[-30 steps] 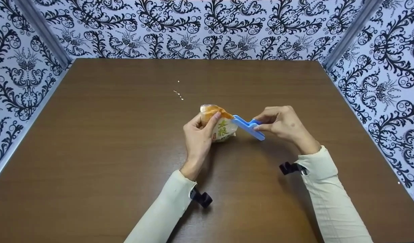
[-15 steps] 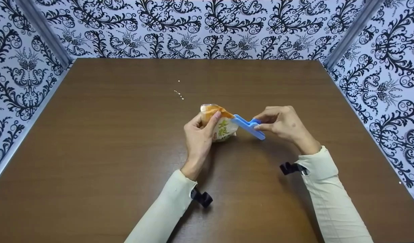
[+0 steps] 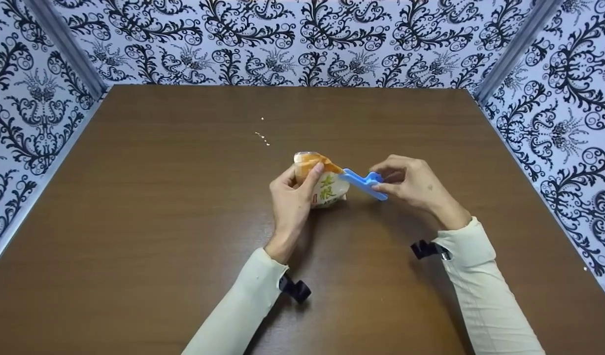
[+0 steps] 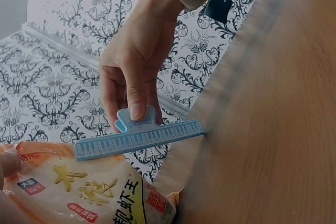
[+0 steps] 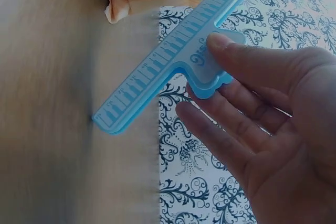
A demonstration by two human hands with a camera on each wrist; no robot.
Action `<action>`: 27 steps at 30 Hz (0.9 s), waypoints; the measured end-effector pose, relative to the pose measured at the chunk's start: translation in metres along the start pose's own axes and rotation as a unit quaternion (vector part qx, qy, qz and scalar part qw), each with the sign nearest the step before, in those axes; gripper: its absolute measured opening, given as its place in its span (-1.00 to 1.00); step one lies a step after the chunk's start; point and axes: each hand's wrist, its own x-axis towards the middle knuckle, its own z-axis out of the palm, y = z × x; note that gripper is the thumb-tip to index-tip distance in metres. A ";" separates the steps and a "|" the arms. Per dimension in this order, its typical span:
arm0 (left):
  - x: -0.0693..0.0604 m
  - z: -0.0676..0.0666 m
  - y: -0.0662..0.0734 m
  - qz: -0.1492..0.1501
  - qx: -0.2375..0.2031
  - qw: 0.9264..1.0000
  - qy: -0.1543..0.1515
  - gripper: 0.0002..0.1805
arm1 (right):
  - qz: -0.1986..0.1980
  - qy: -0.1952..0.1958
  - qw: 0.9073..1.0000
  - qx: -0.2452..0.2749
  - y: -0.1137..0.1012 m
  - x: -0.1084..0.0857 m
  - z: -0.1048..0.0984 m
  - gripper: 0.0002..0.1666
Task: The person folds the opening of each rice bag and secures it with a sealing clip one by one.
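A food bag (image 3: 328,190) with an orange top band and printed characters stands at mid-table. My left hand (image 3: 291,202) grips its upper part, thumb over the front. At the bag's upper right corner is a blue bag clip (image 3: 365,185), its long bar marked like piano keys in the left wrist view (image 4: 137,139). The thumb and fingers of my right hand (image 3: 416,182) pinch the clip's handle. One end of the bar meets the folded orange edge; the other sticks out to the right over the table. How far the clip's jaws grip the bag cannot be told.
Several small white crumbs (image 3: 262,137) lie on the brown table (image 3: 184,222) beyond the bag. Patterned wall panels (image 3: 332,44) border the table at the back and both sides. A black wrist mount is on each sleeve.
My right hand has shifted very slightly, and the clip's free end has risen a little. My left hand and the bag stay almost where they were.
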 end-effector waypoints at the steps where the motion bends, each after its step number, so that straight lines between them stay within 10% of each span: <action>1: 0.000 0.000 0.000 0.000 0.000 1.000 0.000 -0.80 | 0.001 0.002 1.000 0.001 0.000 -0.001 0.000 -0.67; 13: 0.000 0.000 0.000 0.005 0.001 1.000 -0.003 -0.81 | -0.092 0.057 0.994 -0.018 0.004 -0.005 0.007 -0.66; 27: 0.000 0.000 0.000 0.012 -0.004 1.000 -0.001 -0.81 | -0.075 0.073 0.994 0.002 -0.001 -0.005 0.012 -0.75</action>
